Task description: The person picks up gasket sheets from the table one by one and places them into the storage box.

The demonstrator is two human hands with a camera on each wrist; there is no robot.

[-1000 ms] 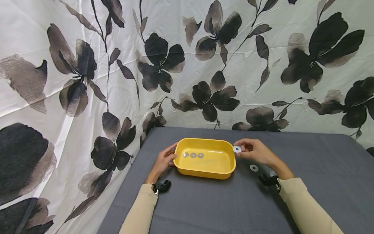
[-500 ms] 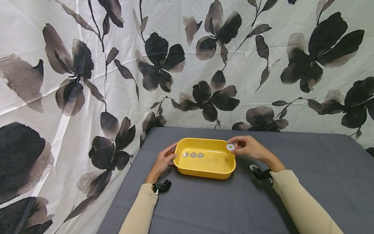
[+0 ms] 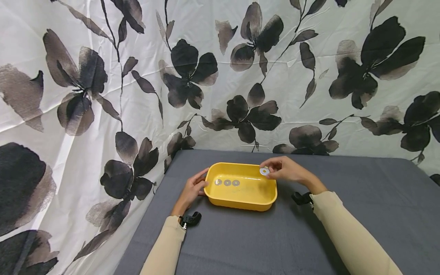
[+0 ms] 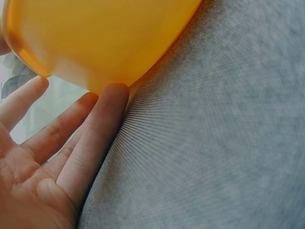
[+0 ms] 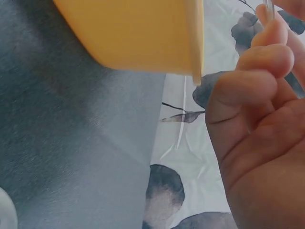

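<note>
A yellow plastic tray (image 3: 240, 204) stands on the grey cloth, with 3 flat metal washers (image 3: 227, 183) in a row inside it, toward the left. My left hand (image 3: 189, 191) rests against the tray's left end; its fairly straight fingers (image 4: 109, 109) touch the outer wall in the left wrist view. Over the tray's back right corner, my right hand (image 3: 287, 169) pinches another washer (image 3: 264, 171) between thumb and fingers. The right wrist view catches only the thin edge of this washer (image 5: 270, 8), up by the fingertips.
Grey cloth (image 3: 220, 236) covers the table. A white curtain (image 3: 309, 114) with dark flowers hangs behind and to the left. Part of a pale round washer (image 5: 5, 212) lies on the cloth in the right wrist view; the right forearm hides that area from the head view.
My right hand has carried the pinched washer leftward, from beside the tray's right rim to above its back right corner. My left hand and the tray have stayed in place.
</note>
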